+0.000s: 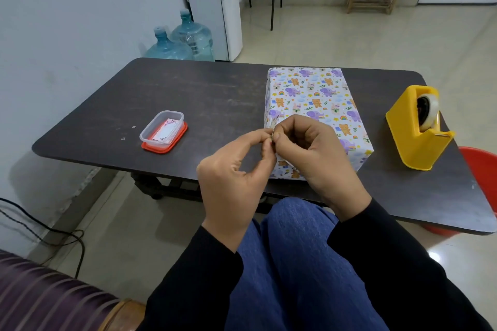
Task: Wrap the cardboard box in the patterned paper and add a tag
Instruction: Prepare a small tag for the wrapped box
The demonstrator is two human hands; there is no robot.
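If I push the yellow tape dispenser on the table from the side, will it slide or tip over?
Probably it slides: the yellow tape dispenser has a broad base on the smooth dark table. Its tall body may tip if pushed high.

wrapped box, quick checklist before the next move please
1. Wrapped box covered on every visible face: ok.
2. Box sits flat on the table: ok.
3. Left hand and right hand pinch one small thin piece between them: ok.
4. That piece is the tag: cannot tell.
5. Clear container holds a card: ok.
6. Tape dispenser loaded with a roll: ok.
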